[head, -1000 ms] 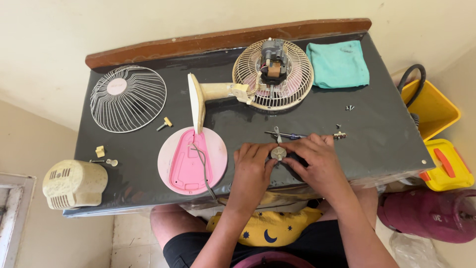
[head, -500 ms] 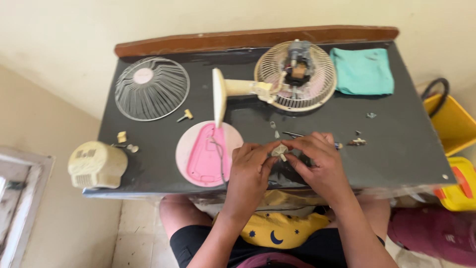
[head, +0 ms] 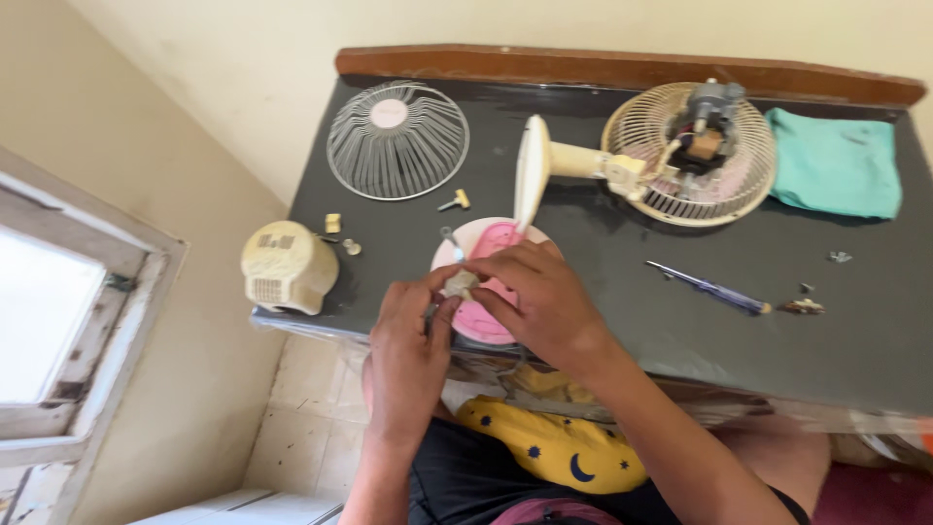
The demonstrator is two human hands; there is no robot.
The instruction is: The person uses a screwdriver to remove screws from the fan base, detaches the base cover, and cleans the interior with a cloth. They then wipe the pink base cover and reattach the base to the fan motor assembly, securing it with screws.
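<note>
- Left hand [head: 413, 335] and right hand [head: 535, 292] closed together on small cream part [head: 460, 284], pinched between fingertips.
- Part directly above pink fan base [head: 486, 243], at near tabletop [head: 603, 253] edge.
- Screwdriver [head: 709, 288] right of hands, nearer right hand.

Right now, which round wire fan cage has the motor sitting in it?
The cream cage by the teal cloth; the other cage holds only a pink centre disc.

Bare forearms, no sleeves showing, yellow garment with dark blue moon and stars, dark shorts
</note>
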